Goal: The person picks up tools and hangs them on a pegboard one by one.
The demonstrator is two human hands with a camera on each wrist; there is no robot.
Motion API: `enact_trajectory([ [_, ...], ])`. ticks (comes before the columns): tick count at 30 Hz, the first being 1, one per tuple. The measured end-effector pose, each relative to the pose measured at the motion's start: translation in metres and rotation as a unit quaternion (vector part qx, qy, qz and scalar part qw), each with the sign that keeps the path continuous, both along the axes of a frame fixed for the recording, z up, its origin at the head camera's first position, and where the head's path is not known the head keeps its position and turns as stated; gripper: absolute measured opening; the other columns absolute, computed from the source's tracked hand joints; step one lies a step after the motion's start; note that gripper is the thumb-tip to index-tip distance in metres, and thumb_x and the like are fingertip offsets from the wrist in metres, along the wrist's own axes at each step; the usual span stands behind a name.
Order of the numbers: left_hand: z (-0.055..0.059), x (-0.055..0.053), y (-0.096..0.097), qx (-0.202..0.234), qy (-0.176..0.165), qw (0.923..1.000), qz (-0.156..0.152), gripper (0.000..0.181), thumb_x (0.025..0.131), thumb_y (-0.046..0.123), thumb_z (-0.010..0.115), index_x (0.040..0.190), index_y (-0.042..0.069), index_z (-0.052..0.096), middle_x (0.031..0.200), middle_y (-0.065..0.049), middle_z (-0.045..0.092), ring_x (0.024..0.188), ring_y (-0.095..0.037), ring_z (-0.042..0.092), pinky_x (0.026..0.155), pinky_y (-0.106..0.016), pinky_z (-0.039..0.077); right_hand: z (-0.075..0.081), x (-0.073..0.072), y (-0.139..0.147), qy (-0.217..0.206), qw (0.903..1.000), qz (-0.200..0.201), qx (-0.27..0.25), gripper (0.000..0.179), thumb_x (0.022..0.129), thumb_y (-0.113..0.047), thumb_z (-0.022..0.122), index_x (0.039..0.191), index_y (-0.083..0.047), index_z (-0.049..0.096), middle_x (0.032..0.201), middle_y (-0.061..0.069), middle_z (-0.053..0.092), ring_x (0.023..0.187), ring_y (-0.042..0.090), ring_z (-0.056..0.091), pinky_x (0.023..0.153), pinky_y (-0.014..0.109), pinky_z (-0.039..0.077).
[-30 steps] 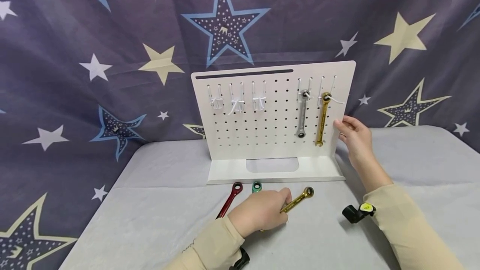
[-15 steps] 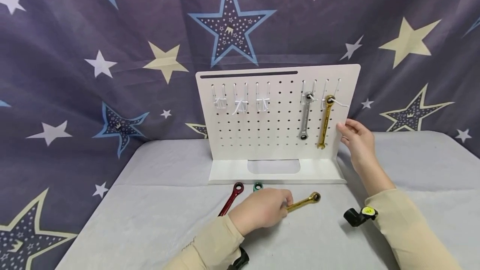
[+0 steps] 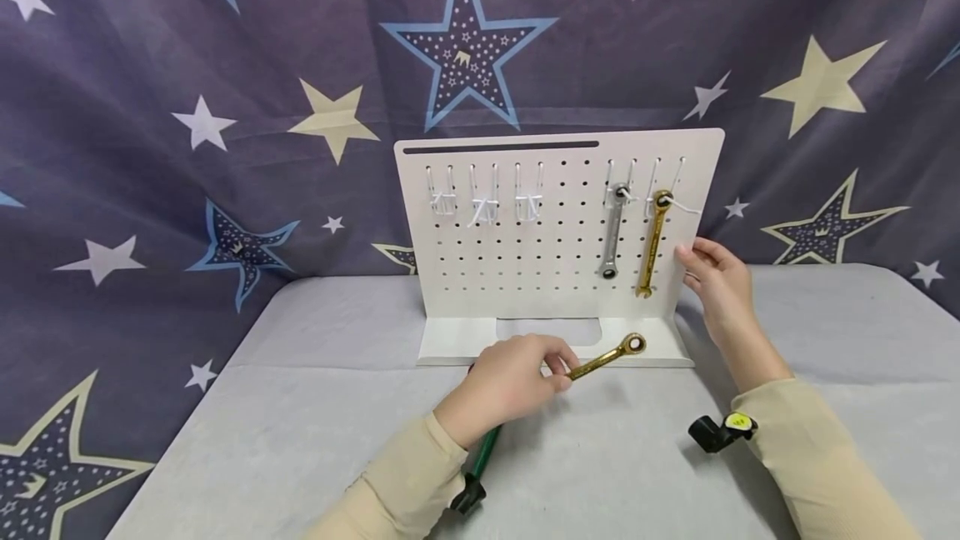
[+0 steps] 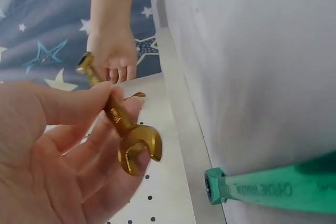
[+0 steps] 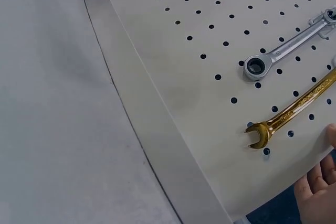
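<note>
My left hand [image 3: 517,377] pinches a gold ratchet wrench [image 3: 603,359] between thumb and fingers, raised in front of the pegboard's base. Its ring end points right; the open-jaw end [image 4: 140,148] shows in the left wrist view. My right hand [image 3: 720,286] grips the right edge of the white pegboard [image 3: 517,302], thumb on the front face. A silver wrench [image 3: 613,236] and another gold wrench [image 3: 652,248] hang from hooks on the board's right side. A green wrench [image 4: 268,186] lies on the table, partly under my left arm in the head view.
Three white hooks, including the middle one [image 3: 483,211], sit on the pegboard's upper left without tools. The board's base [image 3: 457,340] stands on the grey cloth-covered table [image 3: 600,473]. A star-patterned curtain [image 3: 225,40] hangs close behind.
My left hand has lifted the gold wrench off the table toward the board, its ring end tilting up. The red wrench is now almost fully hidden behind it. My right hand stays on the pegboard.
</note>
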State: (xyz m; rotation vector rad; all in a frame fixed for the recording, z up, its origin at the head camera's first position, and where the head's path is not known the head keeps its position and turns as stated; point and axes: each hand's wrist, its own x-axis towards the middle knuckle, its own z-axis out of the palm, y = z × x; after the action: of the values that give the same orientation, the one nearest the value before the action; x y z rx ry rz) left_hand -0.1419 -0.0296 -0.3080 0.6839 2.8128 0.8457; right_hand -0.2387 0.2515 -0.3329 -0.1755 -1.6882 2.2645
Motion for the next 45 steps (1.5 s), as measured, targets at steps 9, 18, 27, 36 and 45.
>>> enact_trajectory([
  [9,0.007,-0.003,0.0,0.094,0.058,0.9927,0.05,0.014,0.094,0.022,0.07,0.107,0.026,0.072,0.09,0.018,0.066,0.075,0.0,0.059,0.066,-0.028,0.044,-0.001,0.0,0.001,0.003,1.0,0.001,0.006,0.019,0.091,-0.013,0.073,0.102,-0.012,0.058,0.086,-0.008,0.06,0.078,0.003,0.055,0.068,0.015,0.05],
  [18,0.014,-0.002,-0.004,0.194,0.09,0.9733,0.083,0.016,0.095,0.02,0.069,0.111,0.023,0.07,0.096,0.013,0.066,0.089,-0.008,0.064,0.069,-0.032,0.047,-0.001,0.0,0.0,0.017,0.9997,0.012,-0.014,0.017,0.09,-0.01,0.073,0.101,-0.011,0.059,0.085,-0.007,0.06,0.077,0.003,0.056,0.068,0.016,0.05],
  [27,0.018,-0.004,-0.007,0.265,0.099,0.9529,0.109,0.017,0.097,0.017,0.066,0.113,0.018,0.064,0.096,0.008,0.068,0.088,-0.01,0.064,0.067,-0.033,0.047,0.0,0.0,0.0,0.023,0.9993,0.014,-0.025,0.012,0.091,-0.007,0.072,0.095,-0.014,0.063,0.082,-0.006,0.061,0.075,0.004,0.057,0.067,0.017,0.05],
  [36,0.02,-0.005,-0.012,0.322,0.104,0.9323,0.128,0.021,0.099,0.017,0.062,0.12,0.015,0.056,0.103,0.003,0.065,0.075,-0.014,0.065,0.066,-0.034,0.05,0.001,0.001,-0.002,0.026,0.9992,0.009,-0.028,0.012,0.09,-0.006,0.073,0.091,-0.014,0.064,0.08,-0.006,0.06,0.073,0.004,0.057,0.066,0.017,0.051],
  [45,0.021,-0.006,-0.014,0.321,0.105,0.9327,0.127,0.021,0.1,0.02,0.062,0.119,0.016,0.054,0.102,0.004,0.066,0.083,-0.011,0.064,0.07,-0.036,0.046,0.0,0.001,-0.002,0.033,0.9987,0.016,-0.035,0.011,0.09,-0.005,0.072,0.091,-0.013,0.064,0.079,-0.005,0.061,0.072,0.005,0.057,0.065,0.017,0.05],
])
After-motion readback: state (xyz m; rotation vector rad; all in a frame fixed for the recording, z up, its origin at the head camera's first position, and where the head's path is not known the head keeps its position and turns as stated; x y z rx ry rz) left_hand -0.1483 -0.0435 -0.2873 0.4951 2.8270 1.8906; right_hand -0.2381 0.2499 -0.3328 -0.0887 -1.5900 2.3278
